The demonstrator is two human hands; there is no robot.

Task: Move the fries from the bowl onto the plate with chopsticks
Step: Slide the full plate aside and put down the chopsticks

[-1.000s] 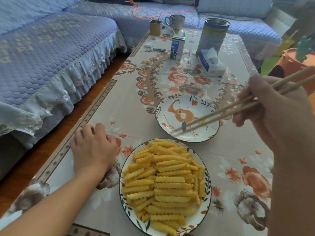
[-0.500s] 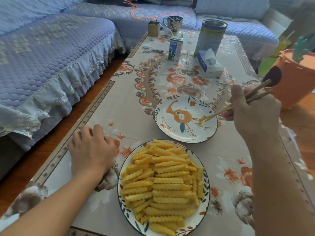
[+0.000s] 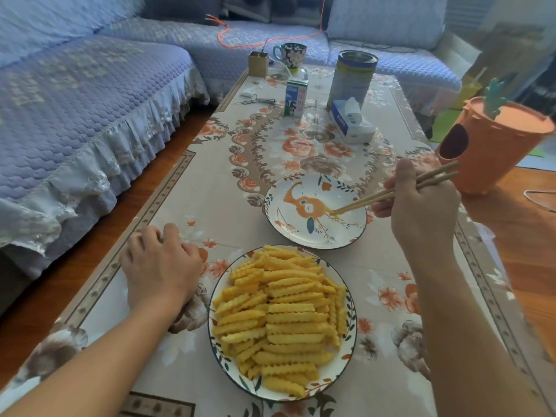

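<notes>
A wide bowl with a leaf-patterned rim sits near the table's front edge, heaped with crinkle-cut yellow fries. Just beyond it lies a white plate with an orange animal print; no fries lie on it. My right hand grips a pair of wooden chopsticks to the right of the plate. Their tips rest together on the plate's middle right. My left hand rests on the tablecloth left of the bowl, fingers loosely curled and holding nothing.
Further back on the floral tablecloth stand a tissue pack, a tall tin, a milk carton, a mug and a small box. A blue sofa runs along the left. An orange carrot-shaped bin stands right.
My right hand has come down and in from high on the right, bringing the chopstick tips onto the plate. My left hand has stayed put.
</notes>
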